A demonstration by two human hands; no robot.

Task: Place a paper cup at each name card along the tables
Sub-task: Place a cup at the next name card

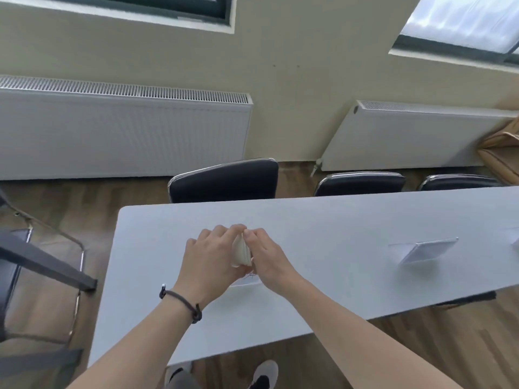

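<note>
In the head view, the left hand (209, 256) and right hand (269, 259) both clasp a white paper cup (242, 252) between their fingers, just above a name card (247, 279) on the grey table (337, 220), with another name card (424, 250) standing well to the right.

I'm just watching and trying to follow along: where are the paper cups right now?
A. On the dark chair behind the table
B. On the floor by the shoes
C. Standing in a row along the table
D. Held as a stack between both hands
D: the white stack of cups sits pinched between the left hand and the right hand above the grey table; no cup stands anywhere else.
</note>
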